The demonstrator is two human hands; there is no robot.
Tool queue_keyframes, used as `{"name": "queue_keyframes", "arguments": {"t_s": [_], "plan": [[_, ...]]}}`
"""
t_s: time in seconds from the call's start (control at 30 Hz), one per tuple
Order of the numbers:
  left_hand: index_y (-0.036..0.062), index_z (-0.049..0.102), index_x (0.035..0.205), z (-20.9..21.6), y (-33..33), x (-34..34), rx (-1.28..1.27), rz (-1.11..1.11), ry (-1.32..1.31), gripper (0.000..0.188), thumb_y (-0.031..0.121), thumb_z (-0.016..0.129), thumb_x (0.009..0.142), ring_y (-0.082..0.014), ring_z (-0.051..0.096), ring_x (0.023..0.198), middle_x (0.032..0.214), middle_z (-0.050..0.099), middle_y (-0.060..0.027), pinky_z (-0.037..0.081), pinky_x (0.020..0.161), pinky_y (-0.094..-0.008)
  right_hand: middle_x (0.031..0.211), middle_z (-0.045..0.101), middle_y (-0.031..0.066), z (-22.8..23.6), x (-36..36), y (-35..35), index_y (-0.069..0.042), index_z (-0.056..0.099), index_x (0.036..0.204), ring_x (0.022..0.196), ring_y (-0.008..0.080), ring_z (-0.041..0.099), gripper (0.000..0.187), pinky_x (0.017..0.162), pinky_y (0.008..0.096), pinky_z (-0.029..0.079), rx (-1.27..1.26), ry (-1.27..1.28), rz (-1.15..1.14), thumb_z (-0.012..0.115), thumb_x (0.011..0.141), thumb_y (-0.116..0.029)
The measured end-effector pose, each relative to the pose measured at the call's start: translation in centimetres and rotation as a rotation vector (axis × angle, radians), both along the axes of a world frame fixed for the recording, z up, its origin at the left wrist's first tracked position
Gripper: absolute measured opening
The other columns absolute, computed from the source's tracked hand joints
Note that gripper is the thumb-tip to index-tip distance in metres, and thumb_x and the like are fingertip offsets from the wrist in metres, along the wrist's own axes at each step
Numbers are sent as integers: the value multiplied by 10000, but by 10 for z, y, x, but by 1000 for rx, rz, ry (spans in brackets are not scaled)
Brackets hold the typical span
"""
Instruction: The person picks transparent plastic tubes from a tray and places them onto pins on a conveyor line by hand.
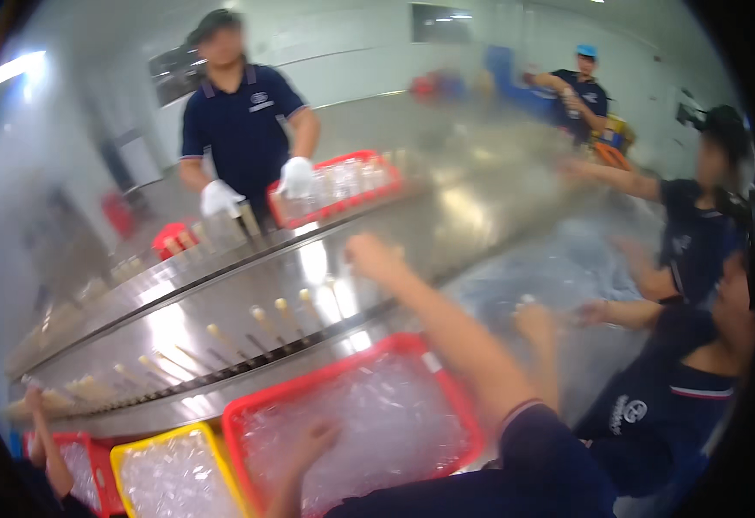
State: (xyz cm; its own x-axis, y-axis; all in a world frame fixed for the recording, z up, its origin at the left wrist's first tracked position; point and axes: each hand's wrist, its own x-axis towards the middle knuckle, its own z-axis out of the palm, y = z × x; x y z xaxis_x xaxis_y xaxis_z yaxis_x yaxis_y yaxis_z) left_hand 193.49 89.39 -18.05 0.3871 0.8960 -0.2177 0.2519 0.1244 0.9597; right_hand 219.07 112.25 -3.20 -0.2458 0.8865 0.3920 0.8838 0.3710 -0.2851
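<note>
Left hand hung over clear plastic pieces in the near red crate, right hand over the metal table, blur hiding both grips; a low forearm sweep risked toppling the pale-tipped rods lining the table's near side, bare metal beyond them leaving room to move.

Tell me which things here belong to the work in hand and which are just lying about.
Seemingly in the work:
Large red rectangular plastic tray of clear plastic-looking pieces, beneath the left hand
Slim cream-tipped rods along the shiny metal surface, near the right hand

Probably unconnected:
Blurred red object, left background
Dark rectangular panel on the back wall
</note>
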Motion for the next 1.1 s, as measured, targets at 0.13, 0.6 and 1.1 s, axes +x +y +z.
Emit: {"name": "queue_keyframes", "arguments": {"t_s": [0.13, 0.6, 1.1], "plan": [[23, 450, 1166, 9, -63, -52, -333, -7, -88, 390, 174, 537, 816, -78, 451, 711, 859, 494, -45, 364, 563, -192, 683, 609, 157, 9, 1, 19, -22, 634, 642, 657, 271, 607, 186, 637, 338, 494, -197, -84, -80, 725, 488, -72], [18, 438, 1156, 48, -39, -12, -440, 530, -459, 383, 164, 517, 811, -241, 415, 1103, 1192, 442, -135, 374, 887, -345, 742, 506, -16, -105, -6, -161, -99, 531, 868, 581, 85, 456, 232, 474, 216, 355, -661, 1985, -39, 558, 797, -318], [89, 610, 821, 174, 199, 118, 926, 177, 826, 248, 213, 687, 621, -201, 589, 650, 748, 627, -58, 455, 597, -306, 937, 519, 46, -232, 64, -271, -111, 474, 1065, 890, 130, 503, 258, 726, 238, 411, -614, 1411, 117, 514, 816, -165]]}}
